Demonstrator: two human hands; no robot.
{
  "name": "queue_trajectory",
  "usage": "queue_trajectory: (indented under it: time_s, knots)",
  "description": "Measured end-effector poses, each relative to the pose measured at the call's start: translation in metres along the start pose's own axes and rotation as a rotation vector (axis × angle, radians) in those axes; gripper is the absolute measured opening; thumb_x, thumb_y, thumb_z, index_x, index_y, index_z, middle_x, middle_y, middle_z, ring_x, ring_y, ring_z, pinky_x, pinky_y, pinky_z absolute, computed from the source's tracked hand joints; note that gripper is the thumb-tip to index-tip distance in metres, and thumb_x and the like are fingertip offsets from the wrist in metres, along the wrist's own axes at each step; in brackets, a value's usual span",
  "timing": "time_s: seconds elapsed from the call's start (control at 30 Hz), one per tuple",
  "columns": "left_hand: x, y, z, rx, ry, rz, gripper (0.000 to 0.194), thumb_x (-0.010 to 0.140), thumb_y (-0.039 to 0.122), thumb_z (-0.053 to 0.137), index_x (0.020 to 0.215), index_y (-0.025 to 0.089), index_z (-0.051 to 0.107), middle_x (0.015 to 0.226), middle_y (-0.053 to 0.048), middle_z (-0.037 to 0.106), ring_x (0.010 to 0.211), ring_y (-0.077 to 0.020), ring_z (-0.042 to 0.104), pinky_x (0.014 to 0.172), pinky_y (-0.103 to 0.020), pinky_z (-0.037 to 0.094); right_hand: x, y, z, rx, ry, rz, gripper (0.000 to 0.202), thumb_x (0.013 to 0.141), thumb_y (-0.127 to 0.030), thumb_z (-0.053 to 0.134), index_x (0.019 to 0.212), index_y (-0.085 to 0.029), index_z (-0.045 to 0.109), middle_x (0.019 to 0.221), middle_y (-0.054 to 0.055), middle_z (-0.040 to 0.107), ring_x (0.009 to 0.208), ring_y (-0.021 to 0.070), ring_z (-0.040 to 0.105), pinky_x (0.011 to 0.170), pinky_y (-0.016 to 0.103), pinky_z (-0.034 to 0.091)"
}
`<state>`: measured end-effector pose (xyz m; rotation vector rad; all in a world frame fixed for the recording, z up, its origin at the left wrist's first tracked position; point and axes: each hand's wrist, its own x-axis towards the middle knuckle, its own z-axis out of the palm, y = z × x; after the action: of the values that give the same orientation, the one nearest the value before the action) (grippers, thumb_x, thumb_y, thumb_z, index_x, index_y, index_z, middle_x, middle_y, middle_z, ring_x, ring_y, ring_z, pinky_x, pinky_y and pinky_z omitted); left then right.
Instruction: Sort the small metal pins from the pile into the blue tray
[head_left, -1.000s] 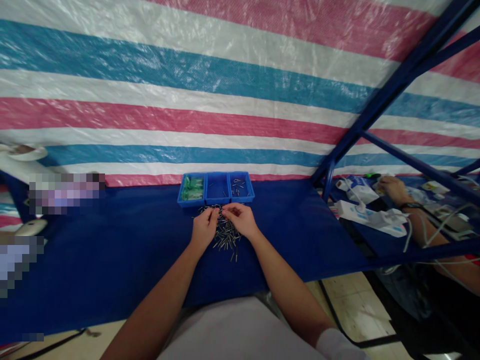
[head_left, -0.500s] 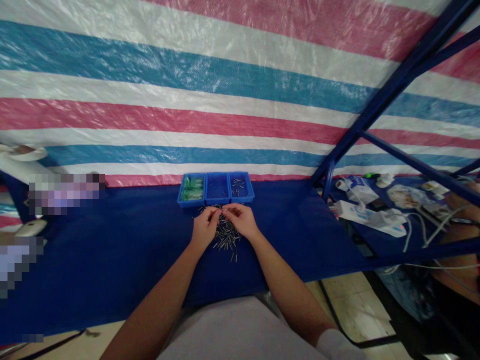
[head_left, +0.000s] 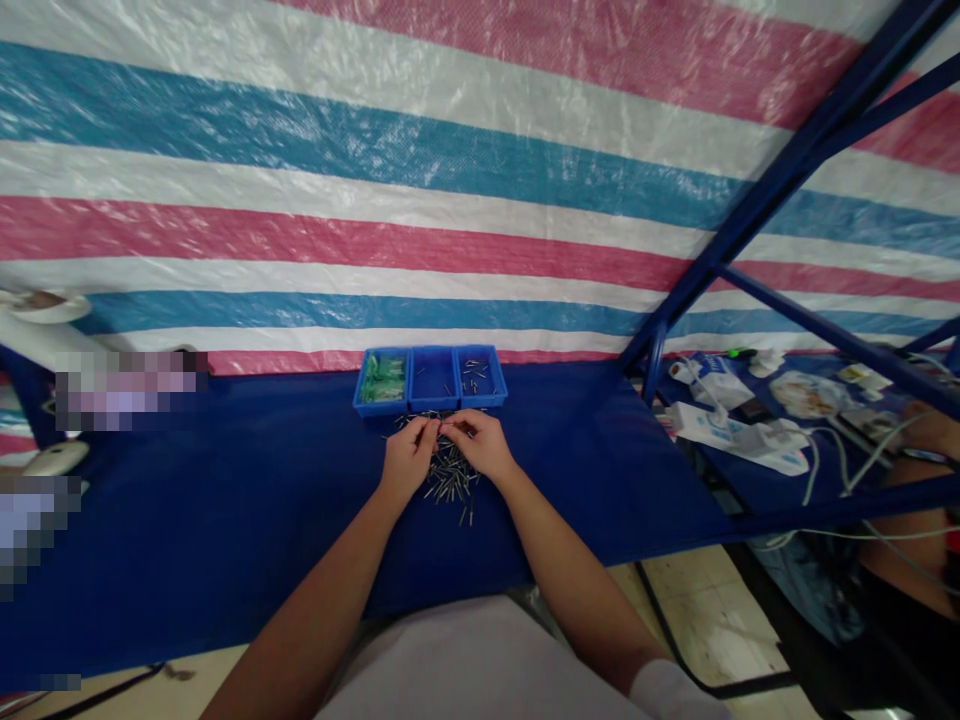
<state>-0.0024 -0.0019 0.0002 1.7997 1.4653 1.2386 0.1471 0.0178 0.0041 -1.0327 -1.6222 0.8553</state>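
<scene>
My left hand (head_left: 407, 461) and my right hand (head_left: 482, 443) meet fingertip to fingertip over a pile of thin metal pins (head_left: 451, 478) on the blue tabletop. Both are closed in a pinch. Whatever lies between the fingertips is too small to make out. Just beyond them stands a blue tray in three compartments. The left compartment (head_left: 359, 397) holds green-tinted clear packets (head_left: 385, 378). A few thin pieces lie in the middle compartment (head_left: 433, 372). Several small metal pins (head_left: 474, 382) are scattered in the right one.
Blue metal frame bars (head_left: 720, 255) rise at the right. Beyond them are a white power strip (head_left: 739, 440), cables and a plastic bag (head_left: 810, 394). Another person's arm (head_left: 911, 500) shows at the far right. A striped plastic sheet (head_left: 450, 240) hangs behind the table (head_left: 247, 520).
Both hands stay together over the pile, with only slight finger movement. The view has shifted very slightly.
</scene>
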Motion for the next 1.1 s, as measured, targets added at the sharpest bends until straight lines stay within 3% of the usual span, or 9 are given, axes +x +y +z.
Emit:
queue_trajectory:
  time_s: [0.17, 0.4, 0.57, 0.8, 1.1]
  knots:
    - [0.0003, 0.0021, 0.0008, -0.081, 0.035, -0.011, 0.026, 0.088, 0.04, 0.048, 0.09, 0.017, 0.062, 0.063, 0.002, 0.062, 0.058, -0.0113, 0.059, 0.059, -0.022, 0.044, 0.0003, -0.001, -0.0025, -0.099, -0.031, -0.029, 0.018, 0.082, -0.035, 0.062, 0.079, -0.019, 0.07, 0.076, 0.004, 0.069, 0.069, 0.0157, 0.06, 0.063, 0.026, 0.046]
    - [0.0002, 0.0014, 0.0012, -0.093, -0.006, -0.009, 0.025, 0.087, 0.038, 0.05, 0.095, 0.018, 0.063, 0.063, 0.001, 0.064, 0.059, -0.0119, 0.061, 0.059, -0.021, 0.045, 0.0004, 0.0006, -0.0031, -0.111, -0.037, -0.013, 0.023, 0.087, -0.034, 0.054, 0.078, -0.018, 0.069, 0.074, 0.004, 0.068, 0.07, 0.0158, 0.06, 0.064, 0.026, 0.045]
    - [0.0004, 0.0017, 0.0001, -0.025, -0.018, 0.023, 0.026, 0.089, 0.039, 0.047, 0.088, 0.018, 0.062, 0.062, 0.002, 0.063, 0.057, -0.0111, 0.059, 0.059, -0.021, 0.044, 0.0, 0.0004, -0.0025, -0.135, -0.043, 0.009, 0.027, 0.087, -0.037, 0.053, 0.073, -0.018, 0.068, 0.068, 0.003, 0.065, 0.064, 0.0145, 0.057, 0.06, 0.025, 0.044]
    - [-0.0002, 0.0007, -0.0005, 0.067, 0.002, 0.01, 0.035, 0.091, 0.041, 0.041, 0.071, 0.018, 0.058, 0.054, 0.004, 0.056, 0.051, -0.0096, 0.052, 0.055, -0.021, 0.039, -0.001, -0.0026, 0.0016, -0.023, -0.021, 0.027, 0.018, 0.082, -0.034, 0.06, 0.083, -0.018, 0.068, 0.076, 0.003, 0.068, 0.064, 0.0141, 0.059, 0.062, 0.026, 0.047]
    - [-0.0004, -0.0008, 0.0004, 0.067, 0.03, -0.011, 0.043, 0.092, 0.043, 0.037, 0.062, 0.018, 0.056, 0.052, 0.003, 0.055, 0.05, -0.0099, 0.052, 0.054, -0.022, 0.038, -0.0012, -0.0026, 0.0005, -0.064, -0.077, -0.068, 0.015, 0.081, -0.028, 0.062, 0.09, -0.02, 0.07, 0.083, 0.005, 0.07, 0.07, 0.0153, 0.061, 0.066, 0.027, 0.048]
